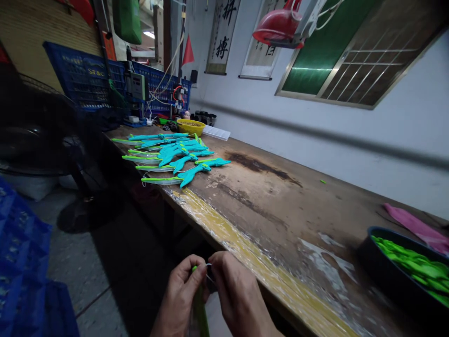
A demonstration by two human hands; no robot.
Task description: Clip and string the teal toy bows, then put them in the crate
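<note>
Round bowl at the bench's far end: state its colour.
Yellow; the round plastic bowl shows best in the head view.

A long wooden surface (280, 206) runs along the wall, worn and stained, with a yellow taped strip (245, 248) on its near edge; a row of turquoise and green toy pieces (175, 159) lies at the far end; beyond them a yellow bowl (191, 126) and a white pad (216, 133); at the near right a dark bowl (382, 267) of green parts (417, 269), a pink cloth (417, 227) just behind it.
</note>
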